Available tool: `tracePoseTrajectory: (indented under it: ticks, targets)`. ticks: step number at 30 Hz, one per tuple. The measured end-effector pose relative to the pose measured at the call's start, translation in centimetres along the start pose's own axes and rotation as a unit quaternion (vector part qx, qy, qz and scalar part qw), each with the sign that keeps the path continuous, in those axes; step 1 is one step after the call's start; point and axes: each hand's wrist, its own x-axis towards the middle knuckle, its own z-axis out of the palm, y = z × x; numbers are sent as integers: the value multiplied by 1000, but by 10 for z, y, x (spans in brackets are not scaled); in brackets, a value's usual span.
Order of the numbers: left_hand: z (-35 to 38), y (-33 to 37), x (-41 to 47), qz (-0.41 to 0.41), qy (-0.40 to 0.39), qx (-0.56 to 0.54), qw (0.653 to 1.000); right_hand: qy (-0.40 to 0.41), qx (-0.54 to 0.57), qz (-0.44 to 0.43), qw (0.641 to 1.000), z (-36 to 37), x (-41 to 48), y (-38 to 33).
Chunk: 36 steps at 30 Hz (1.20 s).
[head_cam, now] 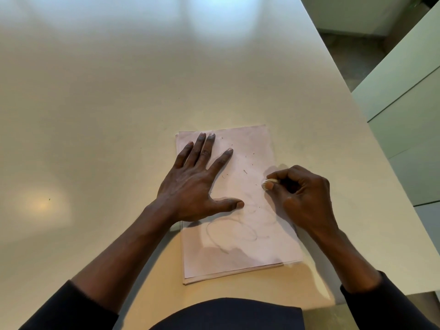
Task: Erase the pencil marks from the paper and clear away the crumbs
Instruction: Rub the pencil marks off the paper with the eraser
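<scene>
A small stack of pale paper lies on the table near its front edge. Faint looping pencil marks show on the lower half of the top sheet. Small dark eraser crumbs are scattered over the upper half. My left hand lies flat with fingers spread on the paper's upper left part. My right hand pinches a small white eraser between thumb and fingers, its tip on the paper close to the right edge.
The cream table stretches far to the left and back. Its right edge runs diagonally, with pale green cabinet fronts beyond it. My dark-clothed torso sits at the bottom of the view.
</scene>
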Motion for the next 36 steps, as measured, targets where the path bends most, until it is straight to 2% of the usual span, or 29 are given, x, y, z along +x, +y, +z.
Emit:
tracePoseTrajectory:
  ticks: [3, 7, 11, 15, 19, 23, 27, 32, 36]
  targets:
    - [0, 1, 0, 1, 2, -1, 1000, 19, -4, 17, 1000, -5, 5, 3]
    - [0, 0, 0, -1, 2, -1, 1000, -29, -2, -15, 999, -1, -6, -4]
    - [1, 0, 1, 2, 3, -2, 1000, 15, 5, 29, 999, -4, 1, 1]
    - [1, -1, 0, 2, 3, -1, 1000, -20, 6, -9, 1000, 2, -11, -5]
    - [2, 0, 1, 4, 1, -3, 1000, 13, 7, 27, 1000, -3, -1, -1]
    - [2, 0, 1, 3, 8, 3, 1000, -26, 10, -21, 999, 6, -10, -9]
    - [1, 0, 1, 4, 10, 2, 1000, -2, 9, 21, 1000, 0, 4, -3]
    - [2, 0, 1, 5, 12, 4, 1000, -71, 30, -33, 996, 7, -1, -11]
    - [2, 0, 0, 5, 15, -1, 1000, -26, 28, 6, 999, 3, 13, -5]
